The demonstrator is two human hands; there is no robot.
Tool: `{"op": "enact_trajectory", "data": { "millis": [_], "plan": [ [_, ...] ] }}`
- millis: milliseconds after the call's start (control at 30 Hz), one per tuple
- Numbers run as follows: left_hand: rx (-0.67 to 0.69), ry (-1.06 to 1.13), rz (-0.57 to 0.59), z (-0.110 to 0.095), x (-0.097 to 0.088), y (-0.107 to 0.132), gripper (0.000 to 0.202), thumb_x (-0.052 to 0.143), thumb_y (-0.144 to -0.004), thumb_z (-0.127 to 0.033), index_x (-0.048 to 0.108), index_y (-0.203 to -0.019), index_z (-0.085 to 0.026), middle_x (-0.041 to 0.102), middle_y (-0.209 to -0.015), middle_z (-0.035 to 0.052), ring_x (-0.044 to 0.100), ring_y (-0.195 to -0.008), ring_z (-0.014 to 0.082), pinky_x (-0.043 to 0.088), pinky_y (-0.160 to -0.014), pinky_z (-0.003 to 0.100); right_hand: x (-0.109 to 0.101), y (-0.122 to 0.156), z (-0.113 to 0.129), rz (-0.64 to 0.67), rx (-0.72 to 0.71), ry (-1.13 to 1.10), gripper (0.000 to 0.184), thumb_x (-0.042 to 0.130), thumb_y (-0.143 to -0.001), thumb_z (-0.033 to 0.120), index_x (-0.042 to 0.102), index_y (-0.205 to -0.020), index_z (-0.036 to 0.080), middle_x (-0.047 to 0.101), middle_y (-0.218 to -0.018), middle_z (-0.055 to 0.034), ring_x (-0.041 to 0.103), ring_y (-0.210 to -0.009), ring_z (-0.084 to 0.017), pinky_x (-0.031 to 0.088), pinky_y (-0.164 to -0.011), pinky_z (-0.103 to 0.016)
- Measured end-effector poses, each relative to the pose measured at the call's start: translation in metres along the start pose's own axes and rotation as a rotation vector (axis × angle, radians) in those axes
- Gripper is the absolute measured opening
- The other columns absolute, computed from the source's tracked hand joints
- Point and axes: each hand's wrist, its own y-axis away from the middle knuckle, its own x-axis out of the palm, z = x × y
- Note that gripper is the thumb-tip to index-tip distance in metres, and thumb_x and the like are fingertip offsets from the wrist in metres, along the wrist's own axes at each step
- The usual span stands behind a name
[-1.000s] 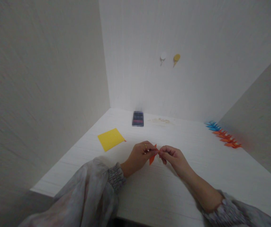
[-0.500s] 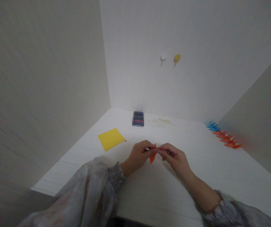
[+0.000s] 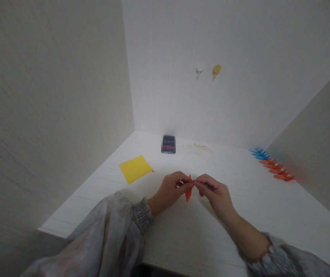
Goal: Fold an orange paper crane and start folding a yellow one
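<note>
A small folded orange paper piece hangs just above the white table, pinched from both sides. My left hand, with a gold ring on one finger, grips its left side with closed fingers. My right hand pinches the top right edge, fingertips pressed together against those of the left. Both wrists come out of loose grey sleeves.
A yellow paper square lies flat at the left. A dark small box stands near the back wall. A row of folded blue and orange paper pieces runs along the right wall. Two hooks hang on the back wall.
My hands stay in the same spot, working the orange piece; its lower point has shifted slightly rightward and my right fingers have closed in nearer the left.
</note>
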Motion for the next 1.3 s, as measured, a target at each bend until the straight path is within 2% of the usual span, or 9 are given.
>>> {"op": "enact_trajectory", "data": {
  "millis": [267,600,867,1067,1167,1300],
  "plan": [
    [-0.005,-0.019,0.007,-0.0015,0.0003,-0.0002,0.018,0.055,-0.073,-0.031,0.060,-0.072,-0.013,0.057,-0.070,0.0017,0.052,-0.066,0.0099,0.043,-0.060,0.021,0.0009,0.0009,-0.0009,-0.017,-0.004,-0.023,0.014,0.054,-0.076,0.029,0.059,-0.069,0.018,0.049,-0.063,0.0002,0.043,-0.052,-0.010,0.035,-0.048,-0.023],
    [0.011,-0.042,0.015,-0.0047,0.0006,-0.0003,0.018,0.054,-0.074,-0.030,0.060,-0.071,-0.013,0.056,-0.070,0.0015,0.051,-0.065,0.0094,0.043,-0.060,0.021,0.0041,0.0014,-0.0053,-0.001,0.112,-0.160,0.016,0.055,-0.075,0.032,0.054,-0.069,0.017,0.043,-0.056,0.0034,0.037,-0.050,-0.009,0.030,-0.047,-0.022],
    [0.003,0.009,-0.028,0.0029,0.0000,-0.0002,0.017,0.056,-0.072,-0.029,0.059,-0.073,-0.013,0.056,-0.071,0.0015,0.052,-0.065,0.0092,0.044,-0.060,0.021,0.0014,0.0002,-0.0030,0.003,0.085,-0.099,0.021,0.045,-0.082,0.032,0.058,-0.073,0.018,0.047,-0.053,0.0027,0.044,-0.055,-0.011,0.034,-0.059,-0.025],
    [0.002,0.012,-0.025,0.0012,0.0001,0.0000,0.016,0.056,-0.072,-0.029,0.058,-0.072,-0.013,0.055,-0.070,0.0012,0.052,-0.064,0.0092,0.044,-0.060,0.021,0.0033,-0.0007,-0.0070,-0.006,0.131,-0.167,0.014,0.057,-0.073,0.032,0.059,-0.072,0.018,0.049,-0.057,0.0025,0.042,-0.051,-0.010,0.033,-0.051,-0.023],
    [-0.004,0.033,-0.025,0.0013,0.0003,-0.0001,0.016,0.057,-0.071,-0.028,0.059,-0.071,-0.013,0.055,-0.070,0.0012,0.052,-0.065,0.0090,0.043,-0.061,0.021,0.0035,-0.0003,-0.0064,-0.014,0.136,-0.172,0.014,0.057,-0.073,0.032,0.059,-0.071,0.018,0.049,-0.056,0.0026,0.042,-0.051,-0.010,0.034,-0.049,-0.023],
    [-0.116,0.196,-0.035,0.0021,0.0006,-0.0010,0.019,0.060,-0.068,-0.031,0.057,-0.073,-0.013,0.055,-0.069,0.0001,0.051,-0.059,0.0078,0.043,-0.057,0.021,0.0025,0.0002,-0.0053,-0.039,0.074,-0.102,0.011,0.059,-0.071,0.030,0.059,-0.072,0.019,0.046,-0.054,0.0037,0.042,-0.049,-0.009,0.035,-0.047,-0.022]
  ]
}}
